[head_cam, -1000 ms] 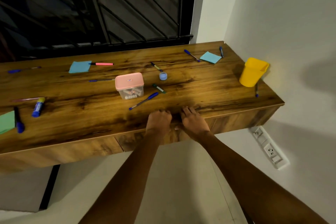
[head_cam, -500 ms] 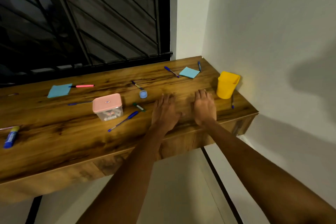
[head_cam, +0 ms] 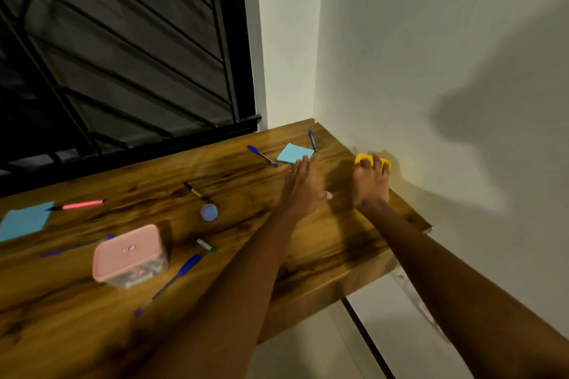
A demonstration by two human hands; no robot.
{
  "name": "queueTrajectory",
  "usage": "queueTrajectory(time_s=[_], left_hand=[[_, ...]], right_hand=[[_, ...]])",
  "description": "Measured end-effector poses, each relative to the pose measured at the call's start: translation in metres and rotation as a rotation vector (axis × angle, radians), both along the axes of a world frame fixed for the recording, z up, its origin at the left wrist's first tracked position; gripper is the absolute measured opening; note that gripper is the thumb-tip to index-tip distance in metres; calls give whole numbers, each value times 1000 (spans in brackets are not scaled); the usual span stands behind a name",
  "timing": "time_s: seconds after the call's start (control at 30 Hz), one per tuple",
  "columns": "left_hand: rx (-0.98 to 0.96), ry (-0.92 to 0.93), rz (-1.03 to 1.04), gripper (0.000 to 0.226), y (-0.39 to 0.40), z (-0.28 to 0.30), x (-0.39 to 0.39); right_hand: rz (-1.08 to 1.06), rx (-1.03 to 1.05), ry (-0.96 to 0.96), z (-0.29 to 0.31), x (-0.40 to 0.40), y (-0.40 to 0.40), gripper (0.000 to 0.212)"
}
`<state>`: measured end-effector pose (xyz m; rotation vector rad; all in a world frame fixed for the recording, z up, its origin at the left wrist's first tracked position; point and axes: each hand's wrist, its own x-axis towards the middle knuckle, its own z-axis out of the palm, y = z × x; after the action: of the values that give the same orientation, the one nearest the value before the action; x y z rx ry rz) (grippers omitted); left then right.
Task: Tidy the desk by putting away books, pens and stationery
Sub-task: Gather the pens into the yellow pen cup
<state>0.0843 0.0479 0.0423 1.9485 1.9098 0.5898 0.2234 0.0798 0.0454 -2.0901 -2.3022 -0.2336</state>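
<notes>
Pens and sticky notes lie scattered over my wooden desk (head_cam: pixel 323 255), and none has gone into the yellow cup (head_cam: pixel 359 159) that stands against the wall at the desk's right edge. My right hand (head_cam: pixel 369 183) is on that cup, fingers curled over its rim and near side, so I count it as gripped, though the hand hides most of the cup and I cannot see how firm the hold is. My left hand (head_cam: pixel 303 186) hovers flat with straight fingers, holding nothing, its tips just short of the blue note (head_cam: pixel 294 153).

Around that note lie a blue pen (head_cam: pixel 262 156) to its left and another blue pen (head_cam: pixel 312 140) at its far side near the wall. Further left are a dark marker (head_cam: pixel 197 192) beside a small blue round cap (head_cam: pixel 209 212), a green-capped marker (head_cam: pixel 203 244), a long blue pen (head_cam: pixel 172 280), a pink-lidded box (head_cam: pixel 129 255), a pink highlighter (head_cam: pixel 78 204) and a second blue note (head_cam: pixel 24 220).

My worry is the cup: it sits close to the desk edge, and a pull from the rim alone could tip it or drag it off the side. Sweeping my flat left hand at the note could also roll the near pens away.
</notes>
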Motion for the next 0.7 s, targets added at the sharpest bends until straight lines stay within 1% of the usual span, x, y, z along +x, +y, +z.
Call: queueTrajectory(time_s=[0.07, 0.13, 0.3, 0.37, 0.43, 0.57, 0.63, 0.7], left_hand=[[6, -1, -42, 94, 17, -4, -2], [-5, -26, -79, 95, 35, -9, -3], [-42, -119, -140, 103, 53, -17, 0], [-42, -146, -136, 109, 57, -17, -1], [-32, -190, -96, 116, 57, -14, -7], [9, -321, 3, 123, 46, -6, -31], [44, -405, 76, 121, 35, -5, -50], [87, -457, 151, 113, 22, 0, -74]], right_hand=[[-5, -10, -25, -3, 0, 13, 40], [-10, 10, -31, -8, 0, 22, 28], [44, 56, 5, -12, 3, 31, 18], [142, 106, 16, -9, -2, 33, 18], [290, 178, 47, -3, -14, 33, 19], [515, 192, 126, 13, -52, 20, 14], [611, 219, 168, 19, -74, 10, 12], [698, 219, 251, 21, -96, 1, 12]])
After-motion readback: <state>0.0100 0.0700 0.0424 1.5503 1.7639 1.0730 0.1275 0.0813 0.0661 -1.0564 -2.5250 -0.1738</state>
